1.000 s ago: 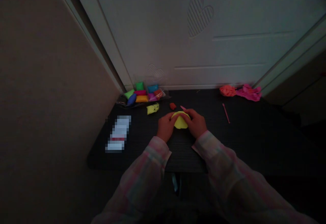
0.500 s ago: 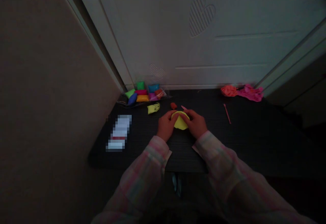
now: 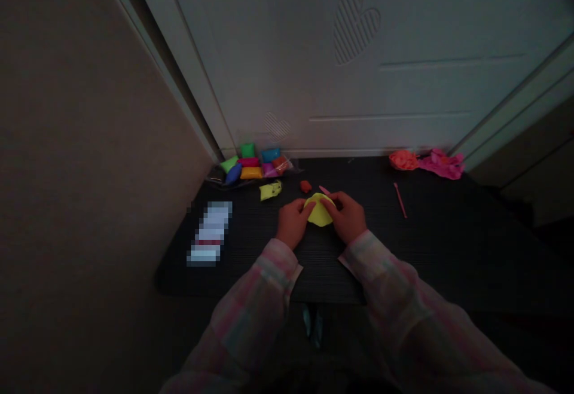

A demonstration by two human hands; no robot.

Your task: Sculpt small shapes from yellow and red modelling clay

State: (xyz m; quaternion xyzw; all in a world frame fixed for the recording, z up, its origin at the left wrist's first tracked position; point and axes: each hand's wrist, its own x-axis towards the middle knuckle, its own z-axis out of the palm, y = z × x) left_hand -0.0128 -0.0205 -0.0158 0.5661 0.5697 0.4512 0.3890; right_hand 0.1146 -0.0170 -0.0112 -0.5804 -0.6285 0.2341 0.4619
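Observation:
A flattened yellow piece of modelling clay (image 3: pixel 320 213) is held between both hands above the dark tabletop. My left hand (image 3: pixel 292 223) pinches its left edge, and my right hand (image 3: pixel 350 217) grips the right edge with the thumb on top. The fingers under the clay are hidden. Just beyond the hands lies a small red-orange lump (image 3: pixel 305 186), and beside it a pink tool (image 3: pixel 324 191) partly covered by my right hand. An opened yellow packet (image 3: pixel 270 191) rests to the left of the lump.
Several coloured clay packets (image 3: pixel 251 173) lie in a clear bag at the back left. A blurred-out phone-like rectangle (image 3: pixel 210 232) is on the left. To the right are a thin pink stick (image 3: pixel 400 200), an orange bundle (image 3: pixel 403 159) and a pink one (image 3: pixel 442 163). A white door (image 3: pixel 287 53) stands behind the table (image 3: pixel 251 262).
Both hands have shifted slightly on the clay; my left thumb has drawn back toward its left edge, so more of the top shows. The other things lie as before.

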